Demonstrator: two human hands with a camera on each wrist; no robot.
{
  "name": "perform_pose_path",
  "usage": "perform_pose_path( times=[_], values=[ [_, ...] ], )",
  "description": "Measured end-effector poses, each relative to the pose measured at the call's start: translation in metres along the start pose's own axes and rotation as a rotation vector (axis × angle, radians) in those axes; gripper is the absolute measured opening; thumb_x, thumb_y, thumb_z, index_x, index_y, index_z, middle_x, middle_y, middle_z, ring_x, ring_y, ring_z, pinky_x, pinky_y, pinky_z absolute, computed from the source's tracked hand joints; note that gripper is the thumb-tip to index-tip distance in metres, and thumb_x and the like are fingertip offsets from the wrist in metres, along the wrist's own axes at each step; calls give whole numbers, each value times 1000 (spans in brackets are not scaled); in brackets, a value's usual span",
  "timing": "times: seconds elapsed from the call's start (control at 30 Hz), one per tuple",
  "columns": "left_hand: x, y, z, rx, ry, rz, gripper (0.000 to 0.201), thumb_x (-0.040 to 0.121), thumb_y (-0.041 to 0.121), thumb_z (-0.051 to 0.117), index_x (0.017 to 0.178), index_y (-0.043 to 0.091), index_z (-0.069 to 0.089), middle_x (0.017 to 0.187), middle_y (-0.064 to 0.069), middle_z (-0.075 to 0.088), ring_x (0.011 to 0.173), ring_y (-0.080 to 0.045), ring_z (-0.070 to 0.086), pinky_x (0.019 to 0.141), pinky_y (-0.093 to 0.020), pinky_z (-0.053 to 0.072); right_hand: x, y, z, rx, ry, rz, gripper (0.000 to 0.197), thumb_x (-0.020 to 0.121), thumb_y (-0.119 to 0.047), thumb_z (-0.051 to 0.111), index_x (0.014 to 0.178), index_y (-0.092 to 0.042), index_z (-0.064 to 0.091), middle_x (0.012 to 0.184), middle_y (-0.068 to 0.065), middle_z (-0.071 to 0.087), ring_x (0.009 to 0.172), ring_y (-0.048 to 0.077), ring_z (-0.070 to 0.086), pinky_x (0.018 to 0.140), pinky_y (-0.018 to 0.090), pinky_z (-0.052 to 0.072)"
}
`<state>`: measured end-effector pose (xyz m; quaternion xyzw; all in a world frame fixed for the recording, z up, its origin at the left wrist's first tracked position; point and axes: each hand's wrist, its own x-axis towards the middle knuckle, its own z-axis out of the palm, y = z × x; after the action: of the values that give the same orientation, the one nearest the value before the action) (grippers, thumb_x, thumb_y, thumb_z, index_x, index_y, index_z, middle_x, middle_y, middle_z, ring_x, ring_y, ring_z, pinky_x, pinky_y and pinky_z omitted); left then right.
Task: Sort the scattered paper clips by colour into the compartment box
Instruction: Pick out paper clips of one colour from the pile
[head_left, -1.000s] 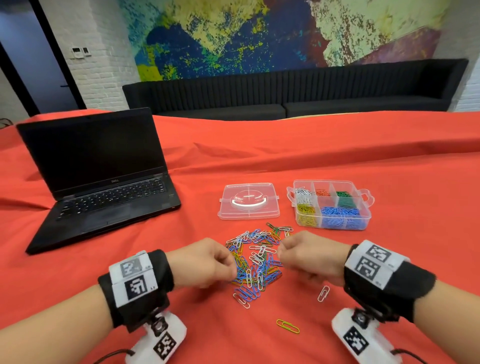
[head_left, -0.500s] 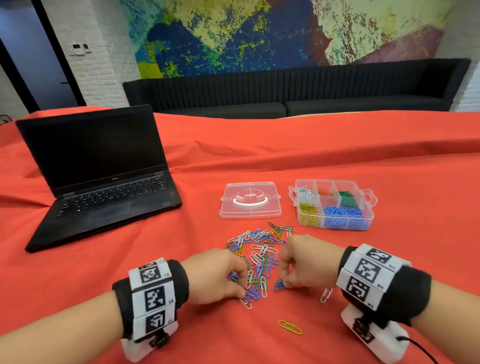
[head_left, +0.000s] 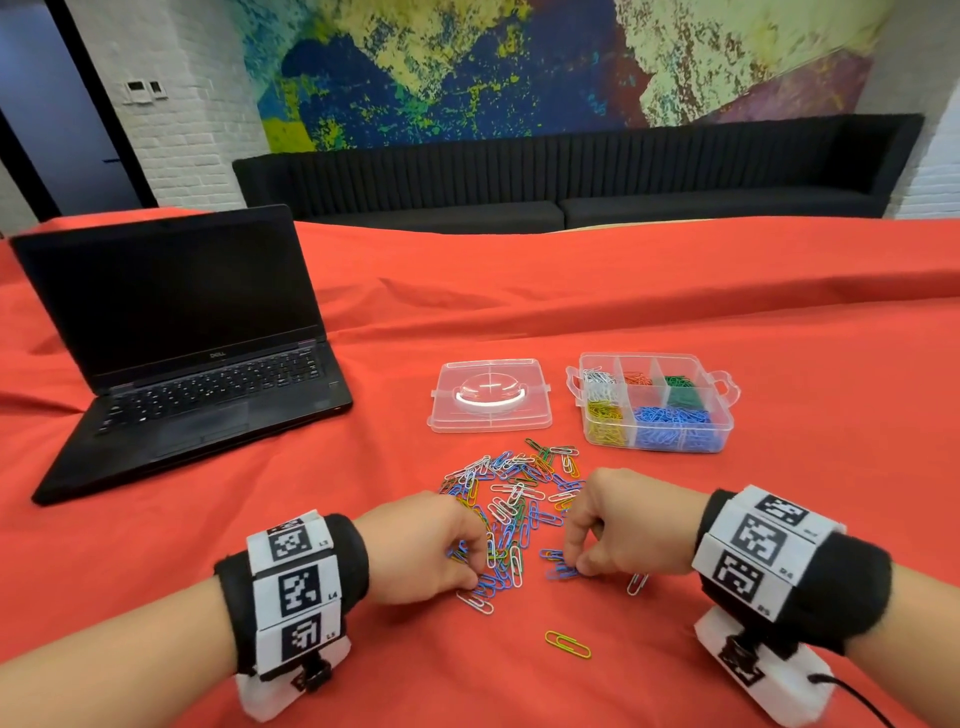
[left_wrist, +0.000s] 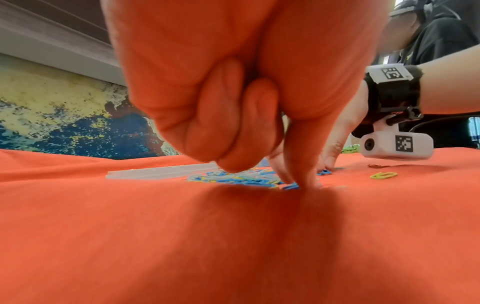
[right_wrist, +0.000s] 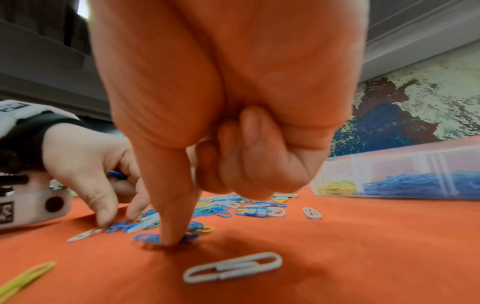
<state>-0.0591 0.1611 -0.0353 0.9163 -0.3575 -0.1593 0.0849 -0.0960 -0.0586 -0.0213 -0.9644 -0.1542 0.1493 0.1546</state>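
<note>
Both hands had dropped onto the heap's near edge: the left hand (head_left: 423, 553) pinched blue clips in a narrow grip, and the right hand (head_left: 621, 525) pinned a blue clip (right_wrist: 148, 237) under one fingertip. Beyond the grips, the paper clips (head_left: 514, 493) lay tangled in blue, white, yellow and green on the red surface (head_left: 779, 364), with the compartment box (head_left: 730, 423) farther off, partly sorted.

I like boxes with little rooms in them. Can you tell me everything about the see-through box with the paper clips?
The box is clear plastic, open, flat on the red cloth beyond the clip pile, to its right. Walls split it into compartments: white, orange and green clips at the back, yellow and blue in front. A small loop handle sticks out at each end. Its lid lies apart, to the left. Neither hand touches it.
</note>
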Motion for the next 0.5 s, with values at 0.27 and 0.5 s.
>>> perform_pose_path(
  times=[0.27, 0.5],
  values=[
    [-2, 0, -3, -21, -2, 4, 17, 82, 35, 69, 97, 28, 68, 70, 9, 51, 64, -5, 44, 65, -24, 37, -5, 1, -1, -14, 7, 12, 17, 75, -32, 76, 91, -29, 70, 58, -10, 46, 50, 1, 43, 46, 13, 29],
    [1, 4, -1, 62, -48, 3, 12, 84, 32, 63, 90, 23, 68, 76, 6, 59, 71, -9, 49, 70, -28, 44, -1, 0, 7, -19, -22, -4, 7, 81, -19, 65, 80, -21, 72, 54, -13, 52, 46, -7, 49, 46, 6, 32]
  ],
)
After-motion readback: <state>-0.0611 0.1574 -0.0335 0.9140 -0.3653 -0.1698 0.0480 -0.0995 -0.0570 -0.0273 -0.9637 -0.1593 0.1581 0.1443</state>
